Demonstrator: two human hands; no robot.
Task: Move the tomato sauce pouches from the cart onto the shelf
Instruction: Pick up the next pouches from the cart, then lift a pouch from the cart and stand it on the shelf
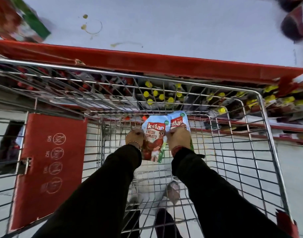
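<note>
We hold one pale-blue printed tomato sauce pouch (pixel 153 140) in each hand, left hand (pixel 134 137) and right hand (pixel 179 139) closed on theirs, low inside the wire cart (pixel 260 107), probably to carry two to the red-edged shelf (pixel 164 64).

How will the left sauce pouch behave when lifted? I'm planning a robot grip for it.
Probably floppy: the left pouch is a flat soft pack, and its lower end hangs free below the left hand. Its glossy film may be slippery. It likely won't roll, being flat. The right hand grips the other pouch.
</note>
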